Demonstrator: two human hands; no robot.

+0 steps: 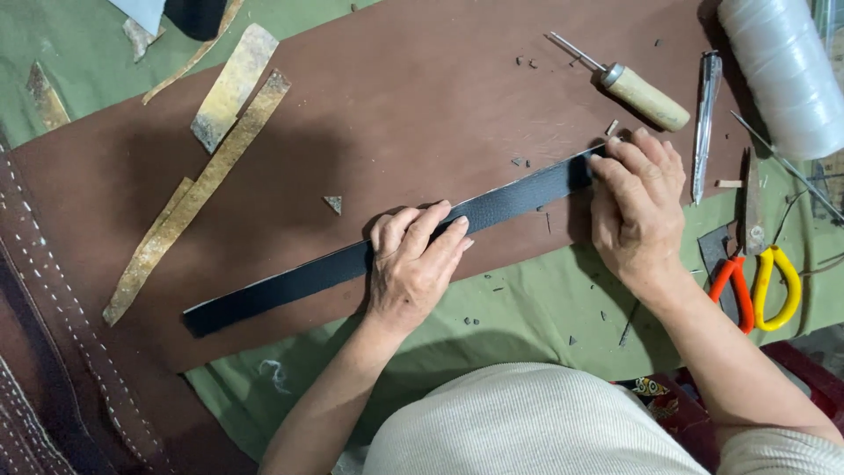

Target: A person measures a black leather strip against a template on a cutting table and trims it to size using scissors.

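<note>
Seen from above: a long dark strap (387, 246) lying slantwise on a brown leather sheet (413, 97), near-left end low, far-right end high. Left hand (411, 259) pressed flat over the strap's middle, fingers spread and extended, pinning rather than grasping; the strap beneath the palm hidden. Right hand (637, 207) curled over the strap's right end, grip closed on it with the fingertips, the very tip covered by the fingers; whether anything else was pinched there, impossible to tell. Just beyond the right hand, a wooden-handled awl (637, 92) and a slim metal tool (705, 123). At far right, a white thread spool (782, 70), cut off by the edge. Near right, orange and yellow scissors (760, 281), blades partly hidden. Tan leather strips (207, 176) on the left. Green cloth (527, 308) covering the worktop underneath.
</note>
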